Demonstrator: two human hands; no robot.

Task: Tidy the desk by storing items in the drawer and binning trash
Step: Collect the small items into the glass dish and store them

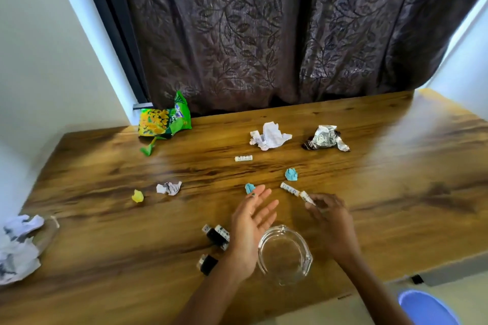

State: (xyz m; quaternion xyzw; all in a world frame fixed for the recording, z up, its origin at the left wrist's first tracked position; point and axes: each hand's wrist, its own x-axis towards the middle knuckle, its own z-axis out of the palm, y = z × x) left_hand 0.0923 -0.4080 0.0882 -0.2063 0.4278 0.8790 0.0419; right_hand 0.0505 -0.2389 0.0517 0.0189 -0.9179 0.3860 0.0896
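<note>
My right hand (328, 215) pinches a white battery (306, 197) just above the wooden desk (396, 166); a second white battery (289, 188) lies end to end with it. My left hand (250, 221) hovers open, palm up, beside a clear glass bowl (285, 254). Three black batteries (216, 236) lie left of that hand. Another white battery (243, 158) lies mid-desk. Two blue paper balls (291, 174) (249, 188), a yellow ball (137, 196), crumpled white papers (270, 136) (169, 188), a foil wrapper (326, 138) and a green snack bag (163, 121) are scattered about.
A large crumpled paper (18, 248) sits at the desk's left edge. A blue bin (427, 307) stands on the floor at the lower right. A dark curtain (264, 34) hangs behind the desk.
</note>
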